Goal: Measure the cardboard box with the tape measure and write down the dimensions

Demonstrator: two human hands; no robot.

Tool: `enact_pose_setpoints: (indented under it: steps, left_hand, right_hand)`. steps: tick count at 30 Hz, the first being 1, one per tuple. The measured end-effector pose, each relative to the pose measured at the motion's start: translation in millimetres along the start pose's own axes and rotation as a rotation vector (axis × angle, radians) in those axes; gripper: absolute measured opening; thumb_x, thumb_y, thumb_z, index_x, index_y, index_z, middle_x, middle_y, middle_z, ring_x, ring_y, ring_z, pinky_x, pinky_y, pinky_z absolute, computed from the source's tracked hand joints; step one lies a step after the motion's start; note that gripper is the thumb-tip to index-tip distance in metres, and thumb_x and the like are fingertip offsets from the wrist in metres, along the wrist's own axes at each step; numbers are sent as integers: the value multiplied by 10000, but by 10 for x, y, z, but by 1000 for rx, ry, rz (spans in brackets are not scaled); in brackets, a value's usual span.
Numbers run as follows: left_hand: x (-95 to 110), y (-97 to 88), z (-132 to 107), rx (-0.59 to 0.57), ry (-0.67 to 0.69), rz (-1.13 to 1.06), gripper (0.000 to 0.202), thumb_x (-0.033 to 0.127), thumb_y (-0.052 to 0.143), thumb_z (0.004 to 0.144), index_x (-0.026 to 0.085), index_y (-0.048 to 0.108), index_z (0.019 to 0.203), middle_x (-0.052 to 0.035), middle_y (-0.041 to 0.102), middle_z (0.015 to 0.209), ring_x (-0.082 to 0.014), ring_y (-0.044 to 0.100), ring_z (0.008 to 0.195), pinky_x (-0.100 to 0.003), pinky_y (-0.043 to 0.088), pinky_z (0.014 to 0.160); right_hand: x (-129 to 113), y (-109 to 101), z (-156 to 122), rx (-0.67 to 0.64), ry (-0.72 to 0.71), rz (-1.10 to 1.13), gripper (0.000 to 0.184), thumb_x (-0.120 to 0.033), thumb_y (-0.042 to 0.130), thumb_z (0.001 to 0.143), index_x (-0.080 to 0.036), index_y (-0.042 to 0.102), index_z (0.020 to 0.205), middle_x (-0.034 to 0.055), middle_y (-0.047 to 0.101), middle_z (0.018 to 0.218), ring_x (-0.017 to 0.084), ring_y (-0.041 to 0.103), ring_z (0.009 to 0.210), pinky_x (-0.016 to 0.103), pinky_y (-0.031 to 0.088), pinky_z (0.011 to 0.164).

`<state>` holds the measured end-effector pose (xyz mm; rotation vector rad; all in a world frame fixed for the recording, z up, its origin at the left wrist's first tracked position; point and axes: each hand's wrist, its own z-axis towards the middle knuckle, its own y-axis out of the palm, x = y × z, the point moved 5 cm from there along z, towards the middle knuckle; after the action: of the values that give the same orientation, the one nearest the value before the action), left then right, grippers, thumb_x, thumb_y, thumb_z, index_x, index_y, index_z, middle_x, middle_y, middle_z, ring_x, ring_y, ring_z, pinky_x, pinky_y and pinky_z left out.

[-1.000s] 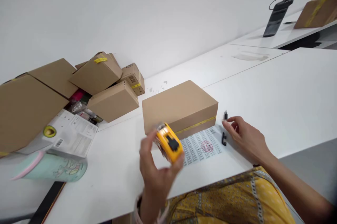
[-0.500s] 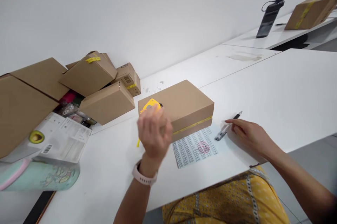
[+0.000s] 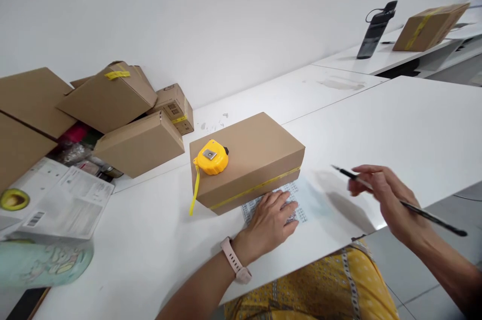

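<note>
My left hand lies flat with its fingers spread on a printed sheet, hiding much of it. Just beyond the fingers sits a closed cardboard box with yellow tape along its side. On top of the box, at its left end, rests a yellow tape measure. Its short yellow strap or tape end hangs over the box edge. My right hand is raised above the table at the right, its fingers closed around a black pen. The pen's tip points left, apart from the sheet.
Several cardboard boxes stand at the left by the wall. A carton with an avocado picture and a mint-green bottle are nearer me. A dark bottle and a taped box stand at the far right.
My left hand has let go of the tape measure, leaving it on the box, and moved down onto the sheet. My right hand has picked up the pen from the table.
</note>
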<state>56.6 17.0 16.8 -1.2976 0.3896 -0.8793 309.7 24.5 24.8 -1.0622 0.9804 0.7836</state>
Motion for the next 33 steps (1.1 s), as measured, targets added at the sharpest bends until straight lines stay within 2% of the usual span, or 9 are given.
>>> enact_pose_setpoints:
  steps: [1,3,5,6,9,13,17,23,33]
  left_hand:
    - [-1,1,-1,4,-5,-6,338,324,594,948,159,614,1242,-124,597,1363,-273,554,1259,-417,438,1085]
    - [0,13,-4,14,-11,-18,347,334,592,948,167,610,1251,-118,596,1363,-276,555,1244,-421,441,1069]
    - [-3,29,-9,22,-16,-29,351,338,591,947,170,608,1255,-113,595,1362,-275,552,1237,-422,439,1061]
    - [-5,36,-12,23,-18,-33,351,339,588,948,171,606,1256,-113,592,1366,-273,546,1241,-424,436,1063]
    - [-10,41,-13,15,-25,-40,347,342,576,953,172,604,1254,-119,578,1390,-272,529,1266,-439,414,1084]
    - [-5,29,-4,1,-32,-50,342,347,570,952,172,606,1244,-123,577,1390,-274,520,1279,-448,402,1097]
    - [-11,25,3,5,-42,-61,339,346,566,951,183,602,1246,-113,585,1375,-264,518,1277,-436,414,1084]
    - [-22,50,-7,10,-47,-67,345,349,574,946,177,598,1245,-104,578,1378,-263,506,1273,-422,409,1084]
    - [-21,47,-3,13,-46,-78,343,339,565,948,179,593,1251,-115,577,1375,-271,510,1276,-438,400,1091]
  right_hand:
    - [20,107,-32,-111,111,165,452,-638,466,930,-268,646,1118,78,732,923,265,691,887,420,547,808]
    - [18,352,-93,-317,285,355,501,-619,604,865,-233,662,1178,100,744,1032,267,692,989,402,556,855]
    - [-8,552,-115,-418,361,364,451,-542,742,788,-214,689,1093,90,740,993,239,692,901,346,566,754]
    - [-31,630,-105,-436,347,336,395,-523,754,783,-208,692,1014,74,727,936,208,674,809,313,550,671]
    - [-105,792,-33,-440,178,180,354,-546,647,864,-198,636,804,25,640,801,132,537,626,257,443,524]
    - [-114,894,40,-428,-1,4,332,-530,543,932,-216,595,836,-14,556,715,130,453,600,254,384,522]
    - [-53,959,56,-450,-25,53,365,-561,563,913,-213,554,805,-17,522,667,129,428,581,257,354,506]
    - [-7,987,94,-395,-31,-30,391,-538,554,915,-231,438,702,-73,331,559,102,271,525,244,234,460]
    - [-26,996,77,-403,-132,-104,340,-471,542,928,-237,436,705,-58,382,558,105,308,518,246,257,456]
